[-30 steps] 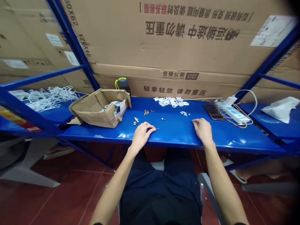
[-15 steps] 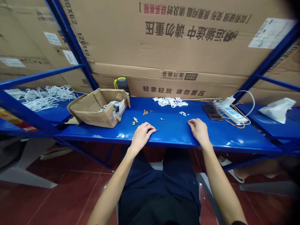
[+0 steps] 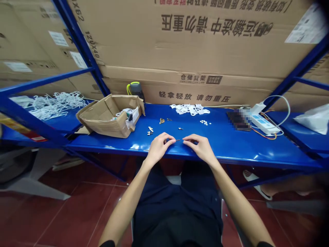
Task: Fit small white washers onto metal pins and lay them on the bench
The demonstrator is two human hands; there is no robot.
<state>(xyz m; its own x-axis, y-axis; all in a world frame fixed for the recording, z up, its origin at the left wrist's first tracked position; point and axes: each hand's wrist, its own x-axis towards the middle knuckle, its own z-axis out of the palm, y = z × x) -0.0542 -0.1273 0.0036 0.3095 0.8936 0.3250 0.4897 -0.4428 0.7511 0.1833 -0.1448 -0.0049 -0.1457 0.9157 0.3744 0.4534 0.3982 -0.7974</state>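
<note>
"Head view: what are you seeing, starting at the left?"

"I'm seeing a worn cardboard box [image 3: 110, 128] sitting on the blue table [image 3: 240, 145], loose items lying inside. Beside it, a few white-ended parts [image 3: 150, 131] are lying near the left hand [image 3: 157, 147]."

"And what is that hand doing?"

"I'm pinching a thin pin [image 3: 178, 140] in its fingertips, the free end pointing right, between both hands. Farther back, brass-coloured screws [image 3: 161, 120] are lying bunched, and flat white pieces [image 3: 190, 109] are lying along the cardboard [image 3: 144, 51]."

"How is the right hand [image 3: 199, 147] standing?"

"It's facing the pin's tip, just beside it, apart from the left hand. I'm not managing to tell whether its fingertips are meeting or gripping something. Past it, tiny white bits [image 3: 204, 122] are lying scattered, and a power strip [image 3: 266, 125] is resting far right."
</note>
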